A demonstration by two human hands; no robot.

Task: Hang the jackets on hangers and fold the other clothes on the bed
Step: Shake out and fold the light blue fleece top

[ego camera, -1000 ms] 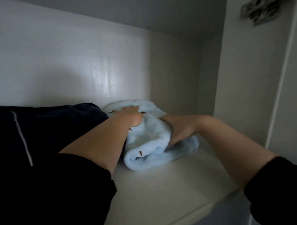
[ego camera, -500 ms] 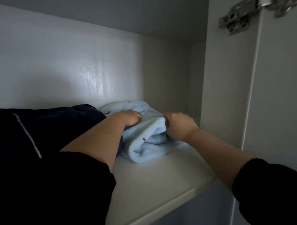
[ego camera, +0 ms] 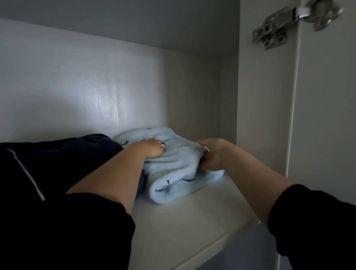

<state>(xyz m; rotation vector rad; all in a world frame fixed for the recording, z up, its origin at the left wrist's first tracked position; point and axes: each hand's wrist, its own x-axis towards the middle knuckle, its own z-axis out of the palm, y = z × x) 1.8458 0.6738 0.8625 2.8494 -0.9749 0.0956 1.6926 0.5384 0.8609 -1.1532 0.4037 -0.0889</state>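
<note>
1. Two black sleeves frame the bottom of the view, the left sleeve [ego camera: 58, 231] and the right sleeve [ego camera: 321, 230], with bare forearms reaching forward out of them.
2. On the right stands a white door [ego camera: 331, 120], with a metal hinge [ego camera: 277, 29] at the top.
3. A pale shelf [ego camera: 190, 226] runs under both arms.
4. A dark garment [ego camera: 51, 166] with a thin white stripe lies on the left part of the shelf, partly hidden by the left arm.
5. A folded light blue garment [ego camera: 178, 167] sits on the shelf just beside the dark garment, its rounded fold facing forward.
6. The right hand [ego camera: 211, 158] grips the right end of the light blue garment, thumb on top and fingers curled round the side of the fold.
7. The left hand [ego camera: 152, 149] rests on top of the light blue garment with its fingers bent down into the cloth; whether it pinches any fabric cannot be told.
8. Behind everything is the white back wall [ego camera: 84, 87], with a faint sheen.
</note>
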